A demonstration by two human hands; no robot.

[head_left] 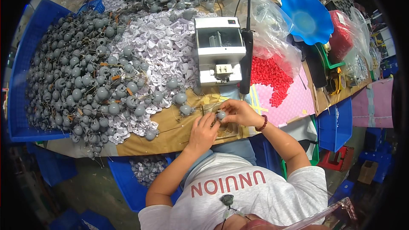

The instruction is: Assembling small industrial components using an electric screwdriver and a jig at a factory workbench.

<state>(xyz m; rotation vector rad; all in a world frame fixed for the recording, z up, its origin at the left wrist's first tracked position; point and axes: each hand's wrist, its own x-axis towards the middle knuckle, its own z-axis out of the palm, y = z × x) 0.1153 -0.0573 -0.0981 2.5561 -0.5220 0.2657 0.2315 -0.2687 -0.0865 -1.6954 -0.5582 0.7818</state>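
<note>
Translucent eyewear edge [342, 208] closest to the lens, at 5 o'clock; light-grey T-shirt [272, 194] beyond it, between 5 and 6. Then left to right. At 9, blue plastic crate [19, 102], heaped with grey ball-shaped parts [74, 72], many trailing thin wires; heap spills right. At 11, pile of white moulded plastic pieces [166, 38]. At 6, just below centre, left hand [204, 132], fingers bent, tips against the work; cannot tell whether they clasp anything. At 12, white tabletop machine [219, 53]. Between 4 and 5, just off centre, single grey ball part [221, 115], held above tan-covered worktop [145, 145]. Near 4, right hand [243, 113], thumb and finger pinched closed on that ball. At 2, small red parts [266, 74]; past them, blue fluted bowl [306, 17].
</note>
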